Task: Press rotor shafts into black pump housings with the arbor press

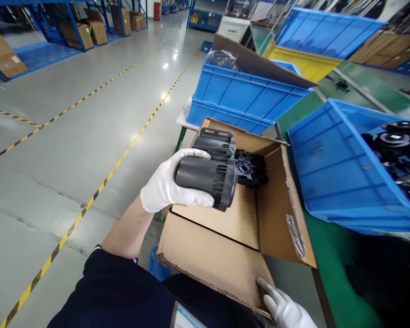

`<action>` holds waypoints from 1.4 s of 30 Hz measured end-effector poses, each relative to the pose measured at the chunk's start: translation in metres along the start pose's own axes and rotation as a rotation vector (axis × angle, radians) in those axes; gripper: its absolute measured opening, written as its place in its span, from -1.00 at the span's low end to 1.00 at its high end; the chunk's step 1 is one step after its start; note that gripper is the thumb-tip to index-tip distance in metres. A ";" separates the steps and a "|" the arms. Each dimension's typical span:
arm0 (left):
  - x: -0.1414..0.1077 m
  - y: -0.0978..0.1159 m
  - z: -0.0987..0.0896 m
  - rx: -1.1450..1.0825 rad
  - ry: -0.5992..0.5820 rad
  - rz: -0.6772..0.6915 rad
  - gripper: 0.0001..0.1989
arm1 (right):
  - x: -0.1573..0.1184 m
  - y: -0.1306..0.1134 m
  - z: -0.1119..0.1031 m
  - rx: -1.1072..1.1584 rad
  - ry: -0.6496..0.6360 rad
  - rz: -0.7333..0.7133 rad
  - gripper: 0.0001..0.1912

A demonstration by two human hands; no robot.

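Observation:
My left hand (171,184), in a white glove, is wrapped round a black plastic housing (207,177) with ribbed ends and a slotted bracket. It holds the housing above the left side of an open cardboard box (276,205). Inside the box, at its far end, lie several black round parts (248,168). At the bottom right, my right hand (285,305), also gloved in white, rests at the corner of the box's near flap (218,259). Its fingers reach over the flap's edge, and part of the hand is cut off by the frame.
A blue crate (345,164) with black parts stands on the green table (341,278) at the right. Stacked blue crates (246,95) stand beyond the box, with a cardboard sheet (259,61) on top. Floor with yellow-black tape (109,175) spreads at the left.

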State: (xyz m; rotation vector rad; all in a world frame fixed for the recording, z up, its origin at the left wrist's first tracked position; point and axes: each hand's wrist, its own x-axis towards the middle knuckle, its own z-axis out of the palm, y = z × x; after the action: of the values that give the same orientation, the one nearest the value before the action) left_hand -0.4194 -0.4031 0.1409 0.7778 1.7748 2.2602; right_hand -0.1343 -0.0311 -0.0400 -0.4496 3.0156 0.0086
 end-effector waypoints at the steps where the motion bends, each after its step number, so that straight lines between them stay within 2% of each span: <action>1: -0.001 0.004 0.003 0.014 -0.008 0.006 -0.24 | 0.000 0.001 0.000 -0.025 0.040 -0.011 -0.72; 4: -0.006 0.019 0.018 0.080 -0.050 0.002 -0.24 | 0.003 -0.003 -0.013 -0.079 0.215 0.004 -0.70; 7: -0.017 0.034 0.038 0.206 -0.117 -0.061 -0.23 | -0.005 -0.022 -0.043 -0.112 0.382 0.104 -0.58; 11: -0.017 0.041 0.068 0.427 -0.280 -0.111 -0.25 | -0.040 -0.050 -0.079 -0.148 0.500 0.294 -0.52; 13: -0.009 0.042 0.094 0.521 -0.408 -0.100 -0.25 | -0.068 -0.059 -0.085 -0.176 0.524 0.380 -0.55; 15: -0.003 0.046 0.134 0.585 -0.566 -0.070 -0.25 | -0.103 -0.067 -0.084 -0.207 0.536 0.469 -0.59; 17: -0.007 0.049 0.186 0.598 -0.744 -0.013 -0.28 | -0.141 -0.074 -0.078 -0.244 0.567 0.553 -0.61; 20: -0.028 0.043 0.271 0.597 -0.982 0.152 -0.31 | -0.195 -0.083 -0.066 -0.300 0.641 0.653 -0.66; 23: -0.059 0.022 0.347 0.662 -1.168 0.359 -0.28 | -0.240 -0.093 -0.055 -0.330 0.655 0.744 -0.70; 26: -0.086 -0.004 0.405 0.787 -1.332 0.506 -0.30 | -0.269 -0.102 -0.047 -0.301 0.616 0.830 -0.71; 29: -0.104 -0.027 0.449 0.917 -1.416 0.596 -0.34 | -0.279 -0.108 -0.044 -0.240 0.623 0.906 -0.72; 32: -0.111 -0.044 0.480 1.027 -1.426 0.640 -0.30 | -0.279 -0.108 -0.043 -0.129 0.663 0.966 -0.73; 35: -0.109 -0.055 0.499 1.138 -1.384 0.655 -0.22 | -0.280 -0.109 -0.042 -0.022 0.700 1.004 -0.77; 39: -0.102 -0.065 0.506 1.272 -1.328 0.700 -0.18 | -0.283 -0.116 -0.048 0.072 0.693 1.061 -0.87; 42: -0.097 -0.074 0.503 1.417 -1.257 0.829 -0.22 | -0.284 -0.120 -0.057 0.130 0.607 1.083 -0.92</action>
State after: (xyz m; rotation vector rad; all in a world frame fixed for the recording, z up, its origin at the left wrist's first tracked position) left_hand -0.1037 0.0064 0.1222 2.5559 2.0177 -0.2302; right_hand 0.1665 -0.0647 0.0436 1.4278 3.3119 -0.2842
